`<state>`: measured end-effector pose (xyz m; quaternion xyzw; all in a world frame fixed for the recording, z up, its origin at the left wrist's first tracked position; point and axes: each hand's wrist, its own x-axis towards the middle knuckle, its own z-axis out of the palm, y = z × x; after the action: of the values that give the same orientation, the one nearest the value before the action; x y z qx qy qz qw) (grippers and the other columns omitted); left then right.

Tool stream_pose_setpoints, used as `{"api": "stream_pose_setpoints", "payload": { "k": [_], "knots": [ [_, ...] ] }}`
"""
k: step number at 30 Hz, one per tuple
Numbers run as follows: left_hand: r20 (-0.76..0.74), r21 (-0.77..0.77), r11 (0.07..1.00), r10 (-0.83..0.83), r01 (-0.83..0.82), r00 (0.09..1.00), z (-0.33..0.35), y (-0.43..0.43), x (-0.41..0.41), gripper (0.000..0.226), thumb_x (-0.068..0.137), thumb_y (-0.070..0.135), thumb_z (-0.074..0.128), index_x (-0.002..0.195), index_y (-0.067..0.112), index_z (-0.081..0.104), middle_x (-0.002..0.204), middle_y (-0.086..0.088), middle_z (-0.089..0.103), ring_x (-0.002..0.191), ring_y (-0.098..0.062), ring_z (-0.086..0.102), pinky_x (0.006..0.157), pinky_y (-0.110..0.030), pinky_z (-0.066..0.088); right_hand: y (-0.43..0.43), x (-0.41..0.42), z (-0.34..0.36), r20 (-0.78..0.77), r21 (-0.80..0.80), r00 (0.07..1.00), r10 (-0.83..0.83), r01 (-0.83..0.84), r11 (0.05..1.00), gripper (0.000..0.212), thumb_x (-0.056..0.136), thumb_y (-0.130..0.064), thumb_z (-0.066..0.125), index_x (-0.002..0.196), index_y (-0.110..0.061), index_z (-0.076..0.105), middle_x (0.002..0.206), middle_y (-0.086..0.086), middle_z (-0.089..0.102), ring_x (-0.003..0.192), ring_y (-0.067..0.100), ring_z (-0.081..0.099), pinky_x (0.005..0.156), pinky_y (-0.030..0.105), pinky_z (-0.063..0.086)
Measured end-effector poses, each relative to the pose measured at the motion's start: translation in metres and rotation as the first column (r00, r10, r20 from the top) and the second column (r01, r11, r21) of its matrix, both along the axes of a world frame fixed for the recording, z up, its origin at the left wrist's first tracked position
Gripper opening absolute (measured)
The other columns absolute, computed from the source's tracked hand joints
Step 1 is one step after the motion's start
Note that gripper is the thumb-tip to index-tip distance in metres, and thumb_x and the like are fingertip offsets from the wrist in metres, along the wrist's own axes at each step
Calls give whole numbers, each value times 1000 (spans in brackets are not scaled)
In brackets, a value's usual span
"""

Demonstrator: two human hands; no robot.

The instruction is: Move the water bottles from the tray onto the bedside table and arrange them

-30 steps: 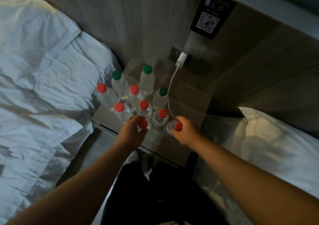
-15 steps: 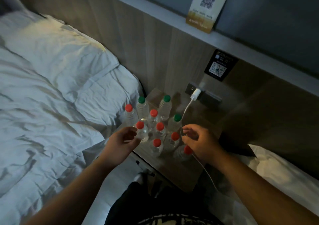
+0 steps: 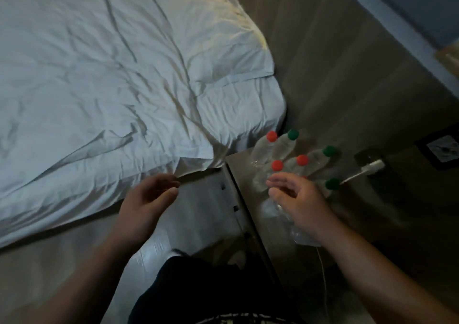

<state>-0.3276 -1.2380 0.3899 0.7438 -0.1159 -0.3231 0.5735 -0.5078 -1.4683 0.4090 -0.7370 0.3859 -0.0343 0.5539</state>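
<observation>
Several clear water bottles [image 3: 283, 149] with red and green caps stand clustered on the wooden bedside table [image 3: 241, 172] at centre right. My right hand [image 3: 295, 199] hovers over the near bottles, fingers apart and holding nothing, hiding some of them. My left hand [image 3: 146, 199] hangs empty with loosely curled fingers, left of the table and above the floor beside the bed. No tray is in view. The picture is blurred by motion.
A bed with rumpled white bedding [image 3: 99, 87] and a pillow [image 3: 213, 27] fills the left. A white charger plug and cable [image 3: 370, 169] run from the wall socket behind the bottles. Wooden wall panelling rises at the right. My dark-clothed legs are below.
Both hands have let go of the red-capped bottles and drawn back. The view has swung left toward the bed, so the table now sits at the right.
</observation>
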Motion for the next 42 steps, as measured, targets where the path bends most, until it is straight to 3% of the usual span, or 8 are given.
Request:
{"api": "stream_pose_setpoints", "payload": {
  "k": [6, 10, 15, 18, 25, 31, 37, 42],
  "knots": [
    [-42, -45, 966, 252, -254, 967, -12, 97, 28, 31, 64, 40, 71, 93, 30, 72, 97, -2, 74, 101, -28, 67, 97, -49, 50, 55, 77, 4, -45, -60, 970, 237, -239, 969, 24, 87, -17, 65, 110, -24, 64, 104, -9, 70, 98, -1, 64, 88, 23, 52],
    [-56, -42, 919, 389, -391, 920, -19, 171, 36, 44, 62, 44, 71, 103, 28, 68, 103, -7, 71, 103, -34, 65, 97, -54, 50, 116, 128, 7, -31, -80, 939, 343, -344, 935, 23, 86, -12, 67, 107, -22, 66, 102, -7, 70, 95, 0, 66, 88, 20, 52],
    [-60, -52, 842, 534, -537, 843, -10, 260, 35, 43, 61, 47, 71, 102, 36, 69, 107, -5, 71, 107, -26, 66, 99, -56, 48, 198, 187, 18, 13, -38, 863, 505, -504, 863, 23, 87, -7, 65, 108, -17, 64, 104, -10, 67, 99, 2, 63, 86, 13, 51],
    [-64, -74, 763, 639, -642, 766, -5, 308, 29, 47, 59, 46, 71, 103, 32, 68, 108, -7, 70, 108, -28, 65, 100, -54, 47, 246, 213, 23, 13, -43, 805, 593, -592, 805, 23, 87, -9, 66, 109, -16, 66, 106, -5, 69, 100, 3, 64, 85, 9, 49],
    [-39, -100, 504, 860, -858, 510, -6, 399, -25, 46, 61, 45, 69, 105, 29, 66, 106, -8, 70, 105, -30, 65, 94, -49, 52, 359, 254, 19, -31, -78, 492, 870, -869, 489, 19, 84, -10, 69, 100, -20, 69, 99, -9, 71, 86, -7, 64, 79, 6, 46],
    [-22, -84, 242, 969, -967, 245, -7, 435, -75, 44, 62, 45, 68, 103, 29, 66, 102, -6, 71, 104, -29, 66, 95, -51, 51, 441, 284, 14, -16, -100, 218, 976, -971, 216, 20, 84, -13, 70, 103, -19, 70, 97, -4, 72, 92, 9, 68, 87, 24, 51],
    [19, -49, 66, 998, -997, 66, -2, 449, -70, 46, 64, 46, 67, 107, 28, 66, 103, -6, 72, 104, -24, 67, 96, -54, 51, 487, 324, 8, 39, -66, 51, 998, -996, 54, 23, 84, -8, 69, 96, -27, 68, 96, -4, 72, 92, 11, 68, 88, 27, 52],
    [51, -18, 41, 998, -999, 40, 2, 450, -11, 48, 65, 45, 67, 109, 25, 66, 103, -4, 72, 103, -22, 68, 96, -53, 51, 494, 384, -1, 48, -32, 5, 999, -999, 6, 20, 83, -11, 69, 97, -25, 70, 94, -6, 73, 91, 5, 68, 86, 21, 51]
  ]
}}
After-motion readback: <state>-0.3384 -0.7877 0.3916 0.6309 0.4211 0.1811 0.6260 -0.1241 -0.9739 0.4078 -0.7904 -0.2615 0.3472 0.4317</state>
